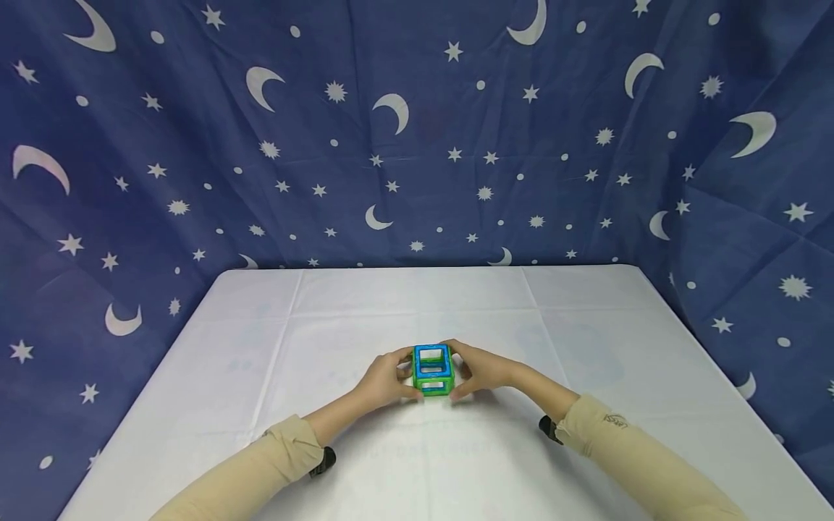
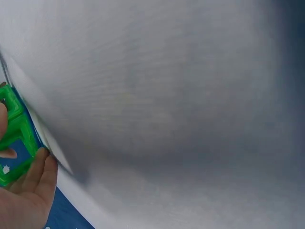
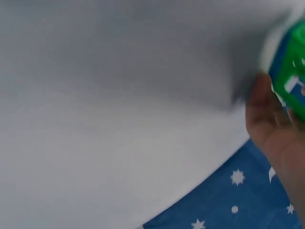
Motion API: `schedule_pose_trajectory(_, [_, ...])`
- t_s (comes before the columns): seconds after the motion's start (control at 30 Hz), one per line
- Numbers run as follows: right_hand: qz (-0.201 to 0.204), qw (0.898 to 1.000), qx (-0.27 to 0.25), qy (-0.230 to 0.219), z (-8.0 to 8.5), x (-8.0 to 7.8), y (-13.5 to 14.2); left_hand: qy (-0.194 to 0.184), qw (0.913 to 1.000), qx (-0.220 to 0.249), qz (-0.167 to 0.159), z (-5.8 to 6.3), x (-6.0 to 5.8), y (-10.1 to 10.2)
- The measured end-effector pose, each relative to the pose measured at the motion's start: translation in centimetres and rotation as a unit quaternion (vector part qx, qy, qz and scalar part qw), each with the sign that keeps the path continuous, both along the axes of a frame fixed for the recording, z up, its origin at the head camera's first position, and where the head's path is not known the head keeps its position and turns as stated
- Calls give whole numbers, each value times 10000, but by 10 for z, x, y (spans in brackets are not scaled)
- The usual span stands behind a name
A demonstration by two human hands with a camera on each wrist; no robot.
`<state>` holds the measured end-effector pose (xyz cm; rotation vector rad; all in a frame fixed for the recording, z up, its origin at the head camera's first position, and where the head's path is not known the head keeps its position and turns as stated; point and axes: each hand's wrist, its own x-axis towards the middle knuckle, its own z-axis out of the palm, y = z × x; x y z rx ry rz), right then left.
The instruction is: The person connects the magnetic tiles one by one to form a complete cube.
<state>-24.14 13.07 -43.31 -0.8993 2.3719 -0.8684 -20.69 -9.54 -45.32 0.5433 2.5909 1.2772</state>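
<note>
A small cube of magnetic tiles (image 1: pixel 433 375) stands near the middle of the white table, its top frame blue and its front frame green, with openings through them. From the left side, my left hand (image 1: pixel 384 379) grips it, fingers along the side and thumb by the lower front corner. My right hand (image 1: pixel 483 367) holds the opposite side, fingertips at the far top corner and thumb low at the front. In the left wrist view, green frames (image 2: pixel 29 136) show beside the fingers. The right wrist view is blurred and cuts off the cube (image 3: pixel 281 71).
A white cloth with fold lines covers the table (image 1: pixel 313 304). Behind and beside it hangs a dark blue curtain (image 1: pixel 430 116) with white moons and stars. Dark wrist devices sit under both beige sleeves (image 1: pixel 260 463).
</note>
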Motion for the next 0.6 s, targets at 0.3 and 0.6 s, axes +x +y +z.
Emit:
schedule_pose_trajectory(0.3, [-379,9981,-115,479,-9,3,16,70,9994,-3,-328,2,-13,13])
schedule_pose_trajectory(0.6, [-366,9990,42,269,-8,-16,28,167,9990,-142,-377,0,-29,26])
